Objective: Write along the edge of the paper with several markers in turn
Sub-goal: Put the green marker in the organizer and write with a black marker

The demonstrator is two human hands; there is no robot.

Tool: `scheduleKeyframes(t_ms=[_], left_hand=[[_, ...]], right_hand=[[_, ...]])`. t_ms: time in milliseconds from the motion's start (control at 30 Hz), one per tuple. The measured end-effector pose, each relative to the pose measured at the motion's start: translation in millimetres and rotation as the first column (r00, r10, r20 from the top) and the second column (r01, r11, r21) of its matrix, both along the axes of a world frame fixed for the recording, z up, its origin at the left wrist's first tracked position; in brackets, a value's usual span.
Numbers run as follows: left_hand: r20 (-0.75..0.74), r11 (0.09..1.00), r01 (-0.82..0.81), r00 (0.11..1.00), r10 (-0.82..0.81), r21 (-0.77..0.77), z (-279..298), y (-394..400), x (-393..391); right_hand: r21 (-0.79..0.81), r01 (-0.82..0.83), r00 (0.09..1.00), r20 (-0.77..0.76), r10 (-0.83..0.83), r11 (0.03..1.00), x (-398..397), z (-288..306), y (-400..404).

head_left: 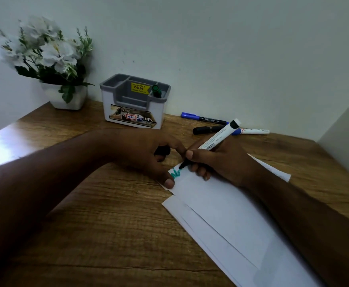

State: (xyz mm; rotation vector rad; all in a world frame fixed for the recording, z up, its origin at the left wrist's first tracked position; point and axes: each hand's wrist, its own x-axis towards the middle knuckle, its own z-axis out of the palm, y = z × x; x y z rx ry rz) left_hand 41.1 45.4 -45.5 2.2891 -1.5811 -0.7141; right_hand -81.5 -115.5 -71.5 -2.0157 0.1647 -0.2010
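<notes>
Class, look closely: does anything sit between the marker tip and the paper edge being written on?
Nothing visible does. The marker tip rests on the paper beside green lettering; the left hand pins the corner alongside.

Head view: looking forward and down, close over the wooden desk, facing the wall behind it.

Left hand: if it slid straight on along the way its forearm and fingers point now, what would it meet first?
Most likely the right hand gripping the marker. The left hand points right across the desk, thumb pressed on the paper at its corner; its fingertips look nearly against the right hand's fingers, though depth is unclear.
</notes>
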Motion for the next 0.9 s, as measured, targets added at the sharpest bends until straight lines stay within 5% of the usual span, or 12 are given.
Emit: scheduleKeyframes(t_ms=[633, 800, 900], left_hand=[[0.01, 1.0, 0.012, 1.0, -0.012, 0.005, 0, 0, 0], [0.009, 1.0, 0.002, 1.0, -0.003, 0.024, 0, 0, -1], [0.011, 0.999, -0.003, 1.0, 0.003, 0.033, 1, -2, -1]], right_hand=[[-0.028, 0.018, 0.997, 0.069, -0.016, 0.999, 0, 1, -3], [0.292, 0.033, 0.972, 0.212, -0.098, 0.956, 2, -4, -8], [0.338, 0.03, 0.968, 0.226, -0.112, 0.941, 4, -3, -11]])
